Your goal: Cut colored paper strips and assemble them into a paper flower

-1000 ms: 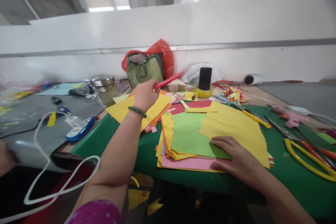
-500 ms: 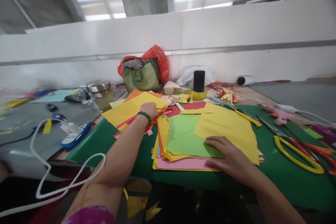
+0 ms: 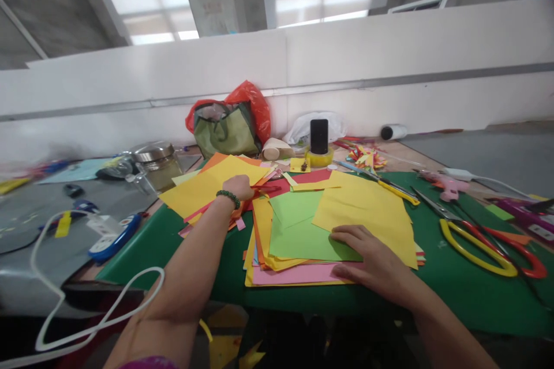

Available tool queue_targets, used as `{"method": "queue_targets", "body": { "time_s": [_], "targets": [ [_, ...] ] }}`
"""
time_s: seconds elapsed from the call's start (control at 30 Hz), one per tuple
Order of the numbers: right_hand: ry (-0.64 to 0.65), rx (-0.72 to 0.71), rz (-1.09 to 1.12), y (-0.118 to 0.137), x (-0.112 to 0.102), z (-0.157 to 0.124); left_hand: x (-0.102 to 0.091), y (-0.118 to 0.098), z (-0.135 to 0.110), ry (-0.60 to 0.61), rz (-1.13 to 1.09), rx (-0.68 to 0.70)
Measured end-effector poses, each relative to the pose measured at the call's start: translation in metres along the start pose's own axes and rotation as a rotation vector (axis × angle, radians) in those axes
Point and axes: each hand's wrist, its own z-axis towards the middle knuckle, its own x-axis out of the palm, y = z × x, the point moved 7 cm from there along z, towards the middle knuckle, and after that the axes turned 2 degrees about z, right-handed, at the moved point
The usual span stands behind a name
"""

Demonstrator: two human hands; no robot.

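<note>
Light-green paper sheet (image 3: 294, 225) on paper stack (image 3: 298, 275), right hand (image 3: 363, 253) on the sheet's near right corner, thumb spread from fingers, left hand (image 3: 239, 187) by yellow paper (image 3: 203, 187) beyond its far left corner, cannot tell if pinching

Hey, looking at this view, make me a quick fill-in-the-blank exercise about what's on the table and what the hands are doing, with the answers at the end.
1. The right hand rests on a stack of sheets of coloured ____.
2. The left hand has a ____ beaded bracelet at its wrist.
3. The large scissors have one yellow handle and one ____ handle.
4. The roll of tape below the upright phone is ____.

Missing words: paper; green; red; yellow.
</note>
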Motion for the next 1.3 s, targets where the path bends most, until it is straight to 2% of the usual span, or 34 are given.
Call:
{"method": "queue_targets", "body": {
  "time_s": [0.23,0.47,0.7,1.0,1.17,1.3],
  "targets": [
    [0.002,-0.004,0.003,-0.002,0.001,-0.001,-0.002,0.009,0.004,-0.005,-0.017,-0.002],
    [-0.016,-0.011,0.002,-0.001,-0.001,-0.001,0.000,0.004,0.004,-0.048,-0.013,-0.025],
    [-0.039,-0.023,0.010,0.000,-0.002,-0.003,-0.001,0.009,0.009,-0.050,-0.030,-0.038],
    [-0.129,-0.094,-0.003,-0.001,-0.003,-0.003,-0.004,0.008,0.008,-0.062,-0.030,-0.039],
    [-0.283,0.015,-0.135,-0.013,-0.008,-0.004,-0.008,0.012,0.006,-0.074,-0.027,-0.045],
    [-0.233,0.030,-0.164,-0.016,-0.003,-0.002,-0.013,0.016,0.004,-0.101,-0.022,-0.064]
  ]
}}
